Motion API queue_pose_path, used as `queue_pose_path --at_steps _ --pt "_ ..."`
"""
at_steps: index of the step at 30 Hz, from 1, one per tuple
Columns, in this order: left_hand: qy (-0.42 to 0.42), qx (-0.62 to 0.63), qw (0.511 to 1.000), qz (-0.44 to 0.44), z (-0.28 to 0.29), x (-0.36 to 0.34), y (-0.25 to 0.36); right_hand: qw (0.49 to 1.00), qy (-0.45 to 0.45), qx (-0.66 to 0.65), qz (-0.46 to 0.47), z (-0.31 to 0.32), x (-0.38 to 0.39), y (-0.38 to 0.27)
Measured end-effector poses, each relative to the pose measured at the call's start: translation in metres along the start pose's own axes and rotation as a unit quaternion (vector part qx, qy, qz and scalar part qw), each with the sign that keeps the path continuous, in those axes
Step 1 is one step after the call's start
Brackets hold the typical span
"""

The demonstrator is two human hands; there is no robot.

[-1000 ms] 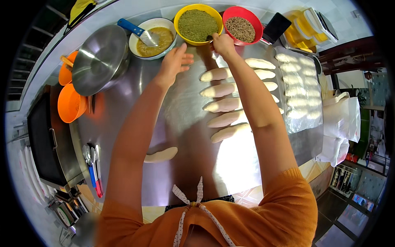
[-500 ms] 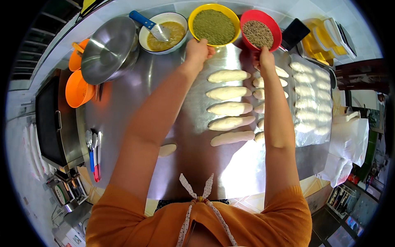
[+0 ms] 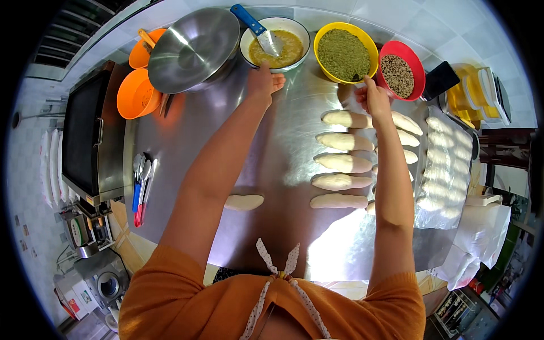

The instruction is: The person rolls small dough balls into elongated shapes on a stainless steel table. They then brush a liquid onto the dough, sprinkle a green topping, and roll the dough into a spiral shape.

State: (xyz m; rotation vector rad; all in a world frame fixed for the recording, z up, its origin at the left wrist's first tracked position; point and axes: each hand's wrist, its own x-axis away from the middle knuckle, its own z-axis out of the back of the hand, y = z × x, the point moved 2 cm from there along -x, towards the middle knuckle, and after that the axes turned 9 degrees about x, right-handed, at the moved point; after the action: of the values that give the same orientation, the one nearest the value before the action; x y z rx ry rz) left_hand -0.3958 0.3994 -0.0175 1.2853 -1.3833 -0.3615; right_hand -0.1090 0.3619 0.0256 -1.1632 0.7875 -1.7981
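At the near rim of a white bowl of yellowish liquid is my left hand; its thumb reaches the rim and the other fingers stretch out to the right. A blue-handled scraper leans in that bowl. My right hand pinches the near edge of a yellow bowl filled with green flakes. Beside it stands a red bowl with brown seeds. Shaped pieces of dough lie in rows below my right hand, some hidden behind my right forearm. One dough piece lies apart.
A large steel bowl and orange bowls stand at the far left of the steel table. Tongs lie near its left edge. On the right are dough pieces under plastic film, a dark phone and white bags.
My left hand has gone from the yellow bowl to the white bowl. The right hand has left the red bowl for the yellow one. The whole view has shifted left.
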Motion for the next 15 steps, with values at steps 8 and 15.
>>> queue_pose_path --at_steps 8,15 --pt "-0.044 -0.051 0.997 0.029 0.002 0.015 0.005 0.992 0.049 0.078 0.084 -0.001 -0.029 0.004" --pt "-0.123 -0.146 0.979 0.064 0.034 0.043 0.021 0.966 0.045 0.205 0.153 -0.022 0.015 -0.001"
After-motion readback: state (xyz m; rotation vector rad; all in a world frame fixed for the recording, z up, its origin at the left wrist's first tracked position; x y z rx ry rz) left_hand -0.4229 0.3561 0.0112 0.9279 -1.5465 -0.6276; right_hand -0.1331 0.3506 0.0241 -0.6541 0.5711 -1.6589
